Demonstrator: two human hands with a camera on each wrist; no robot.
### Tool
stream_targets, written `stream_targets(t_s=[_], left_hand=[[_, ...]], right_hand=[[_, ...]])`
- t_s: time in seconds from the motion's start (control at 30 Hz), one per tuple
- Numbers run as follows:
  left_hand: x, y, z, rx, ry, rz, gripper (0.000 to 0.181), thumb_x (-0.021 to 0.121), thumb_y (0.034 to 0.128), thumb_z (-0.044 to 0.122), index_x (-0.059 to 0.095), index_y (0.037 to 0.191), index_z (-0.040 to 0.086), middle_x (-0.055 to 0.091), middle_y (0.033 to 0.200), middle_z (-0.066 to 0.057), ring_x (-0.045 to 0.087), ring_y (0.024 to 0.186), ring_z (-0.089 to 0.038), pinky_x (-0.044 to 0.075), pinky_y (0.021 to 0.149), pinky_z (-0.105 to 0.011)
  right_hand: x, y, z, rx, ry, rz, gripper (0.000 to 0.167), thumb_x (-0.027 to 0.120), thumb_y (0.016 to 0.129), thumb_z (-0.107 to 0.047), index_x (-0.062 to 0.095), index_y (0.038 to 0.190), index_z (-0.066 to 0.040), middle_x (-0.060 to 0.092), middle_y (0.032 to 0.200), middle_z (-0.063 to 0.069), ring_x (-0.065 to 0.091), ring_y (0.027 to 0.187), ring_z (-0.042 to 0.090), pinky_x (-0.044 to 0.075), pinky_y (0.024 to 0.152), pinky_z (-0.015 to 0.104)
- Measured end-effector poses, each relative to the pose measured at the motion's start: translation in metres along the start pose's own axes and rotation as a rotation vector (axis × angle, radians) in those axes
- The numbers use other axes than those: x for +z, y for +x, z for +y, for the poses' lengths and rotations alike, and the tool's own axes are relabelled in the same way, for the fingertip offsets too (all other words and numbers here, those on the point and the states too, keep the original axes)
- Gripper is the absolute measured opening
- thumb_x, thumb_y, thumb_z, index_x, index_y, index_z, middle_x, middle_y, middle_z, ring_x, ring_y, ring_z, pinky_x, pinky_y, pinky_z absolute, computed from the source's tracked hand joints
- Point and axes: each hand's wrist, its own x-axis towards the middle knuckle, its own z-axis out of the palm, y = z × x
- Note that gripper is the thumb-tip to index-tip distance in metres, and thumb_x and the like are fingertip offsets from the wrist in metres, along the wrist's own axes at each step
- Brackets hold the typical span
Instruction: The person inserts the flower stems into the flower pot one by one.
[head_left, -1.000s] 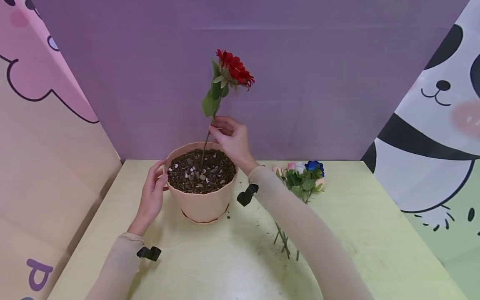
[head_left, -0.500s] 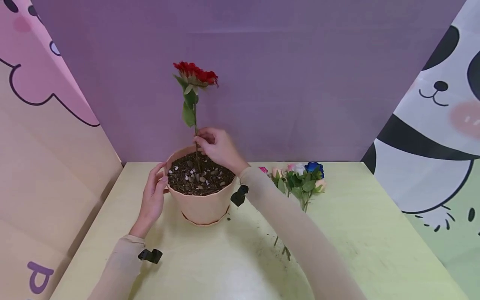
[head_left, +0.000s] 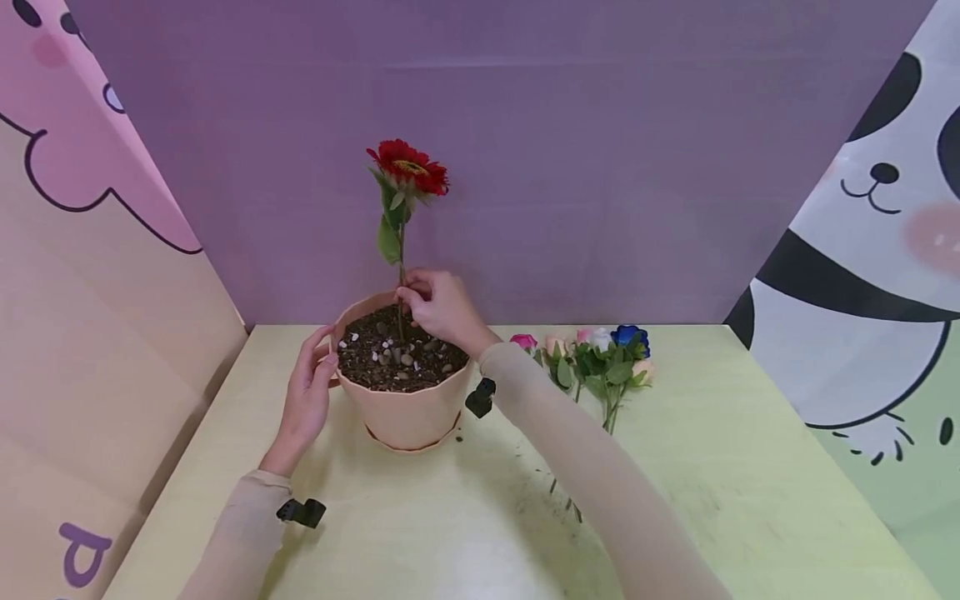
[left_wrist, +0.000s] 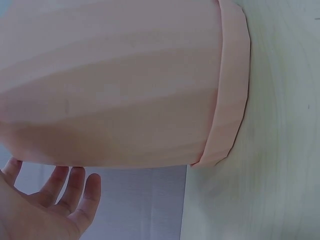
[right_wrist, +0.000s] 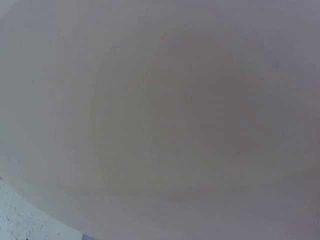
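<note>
My right hand (head_left: pixel 447 312) pinches the stem of a red flower (head_left: pixel 408 169) with green leaves, low down, over the far side of a pink flowerpot (head_left: pixel 405 417). The stem stands nearly upright, its lower end in the dark soil (head_left: pixel 369 373) among small pebbles. Against the pot's left side rests my left hand (head_left: pixel 304 396), thumb toward me near the rim. In the left wrist view, that hand's fingers (left_wrist: pixel 75 187) are fairly straight and touch the pot wall. A pale blur fills most of the right wrist view, so the right hand's grip is hidden there.
Several cut flowers, among them a blue flower (head_left: pixel 628 337) and a pink flower (head_left: pixel 523 342), lie right of the pot, partly behind my right forearm. A saucer (head_left: pixel 416 450) sits under the pot. A purple backdrop (head_left: pixel 600 167) rises at the table's far edge.
The red flower has come left and lower, from leaning right to nearly upright, with my right hand moving down along with it. My left hand stays against the pot.
</note>
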Motion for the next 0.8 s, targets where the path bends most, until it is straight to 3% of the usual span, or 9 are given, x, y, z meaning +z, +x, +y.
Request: stream_targets(t_s=[0.2,0.53,0.6,0.77,0.8], left_hand=[[0.0018,-0.0008,0.0007,0.004,0.012,0.016,0.050,0.036,0.1160,0.022,0.035,0.165,0.016,0.050,0.156,-0.024,0.055,0.137,-0.036,0.051,0.096,-0.027],[0.0012,-0.0025,0.0022,-0.017,-0.015,0.009,0.051,0.036,0.1160,0.023,0.033,0.166,0.014,0.047,0.158,-0.024,0.054,0.138,-0.036,0.050,0.094,-0.021],[0.0014,-0.0020,0.0025,-0.019,-0.017,0.014,0.051,0.036,0.1158,0.022,0.034,0.166,0.014,0.049,0.157,-0.024,0.057,0.134,-0.029,0.051,0.094,-0.023],[0.0013,0.0000,0.0008,-0.025,-0.024,0.011,0.051,0.037,0.1158,0.023,0.035,0.166,0.016,0.048,0.159,-0.022,0.056,0.136,-0.028,0.049,0.093,-0.019],[0.0007,0.0003,0.0003,-0.027,-0.022,0.007,0.051,0.036,0.1159,0.023,0.034,0.166,0.016,0.047,0.160,-0.022,0.053,0.139,-0.035,0.049,0.093,-0.019]], right_hand=[[0.0017,-0.0003,-0.0008,-0.015,-0.094,-0.001,0.020,0.061,0.108,-0.018,0.077,0.101,-0.008,0.079,0.087,0.009,0.066,0.064,0.011,0.048,0.060,0.021],[0.0041,-0.0032,-0.0049,0.012,-0.101,-0.025,0.021,0.060,0.109,-0.019,0.077,0.104,-0.008,0.080,0.092,0.008,0.067,0.065,0.015,0.050,0.059,0.021],[0.0045,-0.0033,-0.0056,-0.004,-0.108,-0.023,0.020,0.060,0.109,-0.019,0.077,0.103,-0.009,0.081,0.093,0.008,0.066,0.063,0.014,0.050,0.059,0.021],[0.0084,-0.0032,-0.0033,-0.003,-0.017,-0.002,0.018,0.063,0.107,-0.018,0.075,0.111,-0.005,0.082,0.105,0.010,0.072,0.071,0.020,0.057,0.066,0.024],[0.0091,-0.0035,-0.0028,0.005,0.017,0.008,0.018,0.064,0.107,-0.018,0.074,0.113,-0.004,0.081,0.106,0.012,0.074,0.075,0.023,0.058,0.067,0.025]])
